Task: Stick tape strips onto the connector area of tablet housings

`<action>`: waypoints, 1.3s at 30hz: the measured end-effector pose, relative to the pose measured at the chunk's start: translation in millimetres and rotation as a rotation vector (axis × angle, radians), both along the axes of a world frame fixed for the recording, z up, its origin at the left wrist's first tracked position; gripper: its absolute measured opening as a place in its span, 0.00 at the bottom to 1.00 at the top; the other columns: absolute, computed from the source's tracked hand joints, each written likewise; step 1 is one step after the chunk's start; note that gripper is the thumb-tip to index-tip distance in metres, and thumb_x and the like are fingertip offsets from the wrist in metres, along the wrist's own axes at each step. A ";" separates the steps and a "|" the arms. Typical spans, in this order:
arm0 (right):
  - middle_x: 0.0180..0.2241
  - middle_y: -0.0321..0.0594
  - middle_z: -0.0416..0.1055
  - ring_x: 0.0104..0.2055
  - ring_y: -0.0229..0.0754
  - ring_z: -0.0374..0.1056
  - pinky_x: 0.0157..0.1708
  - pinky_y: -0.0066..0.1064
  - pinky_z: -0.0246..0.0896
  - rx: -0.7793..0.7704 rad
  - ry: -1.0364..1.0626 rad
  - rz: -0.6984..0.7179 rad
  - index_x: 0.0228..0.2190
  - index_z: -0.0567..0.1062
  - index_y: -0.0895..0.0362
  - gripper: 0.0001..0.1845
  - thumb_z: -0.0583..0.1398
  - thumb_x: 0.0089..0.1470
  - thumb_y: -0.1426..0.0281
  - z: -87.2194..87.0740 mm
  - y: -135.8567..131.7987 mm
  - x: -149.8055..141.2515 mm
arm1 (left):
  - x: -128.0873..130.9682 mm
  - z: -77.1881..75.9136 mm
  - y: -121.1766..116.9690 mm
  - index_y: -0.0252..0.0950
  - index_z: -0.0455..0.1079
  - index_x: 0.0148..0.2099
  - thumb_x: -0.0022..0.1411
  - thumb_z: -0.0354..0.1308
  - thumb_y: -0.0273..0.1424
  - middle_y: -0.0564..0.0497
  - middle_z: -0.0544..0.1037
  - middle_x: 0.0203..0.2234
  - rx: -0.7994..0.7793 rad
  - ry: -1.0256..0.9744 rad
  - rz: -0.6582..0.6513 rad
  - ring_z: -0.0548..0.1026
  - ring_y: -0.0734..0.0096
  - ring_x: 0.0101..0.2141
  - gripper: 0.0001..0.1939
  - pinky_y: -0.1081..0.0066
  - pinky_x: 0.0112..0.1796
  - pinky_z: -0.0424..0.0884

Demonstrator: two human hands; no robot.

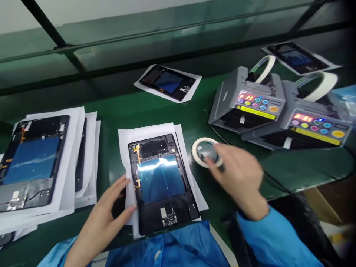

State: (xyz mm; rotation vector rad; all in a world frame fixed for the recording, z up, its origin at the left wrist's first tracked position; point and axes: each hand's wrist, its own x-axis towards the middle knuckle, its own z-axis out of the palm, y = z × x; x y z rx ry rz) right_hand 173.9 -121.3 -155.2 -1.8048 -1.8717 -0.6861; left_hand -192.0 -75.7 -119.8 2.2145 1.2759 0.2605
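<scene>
An opened tablet (162,181) lies face down on white paper sheets in front of me, its inside with a blue battery showing. My left hand (107,211) rests at its left edge, thumb and fingers spread, the fingertips by the case and paper. Over a roll of cream tape (197,157) lying flat to the right is my right hand (236,174), slightly blurred. Its thumb and forefinger point into the ring with a gap between them, and I see nothing held. Small pieces inside the ring are too blurred to name.
A paper-layered stack of opened tablets (33,159) stands at the left. Another tablet (168,82) lies behind, one more (299,57) at the far right. Two grey tape dispensers (250,100) (303,122) with lit displays stand at right, a black cable (278,182) trailing along the green table.
</scene>
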 end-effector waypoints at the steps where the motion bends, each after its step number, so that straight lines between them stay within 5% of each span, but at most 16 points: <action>1: 0.45 0.50 0.77 0.44 0.50 0.72 0.42 0.38 0.64 0.054 -0.068 -0.077 0.55 0.69 0.60 0.25 0.62 0.58 0.64 2.4 3.5 21.1 | -0.2 2.3 5.8 0.48 0.59 0.65 0.69 0.52 0.43 0.46 0.67 0.62 0.093 -0.007 -0.007 0.71 0.52 0.58 0.25 0.55 0.50 0.77; 6: 0.44 0.53 0.75 0.41 0.48 0.71 0.32 0.34 0.59 -0.036 -0.031 -0.108 0.54 0.72 0.58 0.21 0.55 0.63 0.63 10.9 18.2 77.6 | 22.4 23.0 31.0 0.38 0.65 0.59 0.69 0.55 0.36 0.41 0.73 0.54 0.430 -0.019 -0.157 0.75 0.56 0.52 0.18 0.56 0.51 0.76; 11: 0.37 0.47 0.75 0.40 0.47 0.70 0.34 0.35 0.64 -0.241 0.109 0.241 0.44 0.77 0.52 0.18 0.55 0.62 0.56 9.1 18.6 35.8 | 55.2 35.4 46.0 0.31 0.67 0.54 0.69 0.55 0.33 0.40 0.76 0.47 0.511 0.065 -0.407 0.76 0.55 0.46 0.15 0.55 0.46 0.77; 15: 0.36 0.46 0.75 0.40 0.46 0.71 0.35 0.35 0.67 -0.315 0.212 0.361 0.42 0.77 0.53 0.17 0.57 0.61 0.56 5.8 32.7 6.9 | 88.9 36.1 60.0 0.31 0.71 0.46 0.68 0.55 0.31 0.44 0.78 0.39 0.456 0.157 -0.548 0.77 0.58 0.38 0.09 0.60 0.36 0.78; 19: 0.38 0.45 0.75 0.40 0.44 0.72 0.36 0.34 0.70 -0.357 0.325 0.445 0.44 0.76 0.53 0.13 0.57 0.61 0.63 4.9 62.4 -1.6 | 131.2 19.4 76.5 0.34 0.69 0.35 0.66 0.58 0.35 0.49 0.74 0.28 0.448 0.218 -0.483 0.75 0.63 0.29 0.10 0.66 0.27 0.74; 24: 0.39 0.43 0.75 0.38 0.37 0.72 0.36 0.28 0.70 -0.368 0.423 0.644 0.44 0.74 0.58 0.11 0.56 0.60 0.75 -3.4 85.4 -6.9 | 162.2 -7.2 86.1 0.34 0.67 0.34 0.65 0.57 0.34 0.50 0.72 0.25 0.523 0.162 -0.378 0.74 0.64 0.28 0.10 0.68 0.26 0.70; 31: 0.40 0.46 0.73 0.39 0.42 0.71 0.35 0.34 0.70 -0.394 0.320 0.684 0.41 0.76 0.59 0.12 0.54 0.61 0.71 -12.0 83.7 -5.1 | 165.2 -15.6 86.8 0.35 0.65 0.32 0.63 0.54 0.25 0.51 0.70 0.25 0.539 0.116 -0.404 0.72 0.67 0.26 0.05 0.68 0.25 0.69; 39: 0.40 0.43 0.75 0.38 0.43 0.69 0.35 0.35 0.63 -0.351 0.144 0.671 0.46 0.75 0.59 0.15 0.56 0.61 0.67 -14.5 79.9 -6.2 | 154.2 -10.9 89.6 0.35 0.67 0.32 0.70 0.48 0.26 0.50 0.72 0.29 0.357 0.118 -0.389 0.71 0.69 0.30 0.13 0.68 0.31 0.70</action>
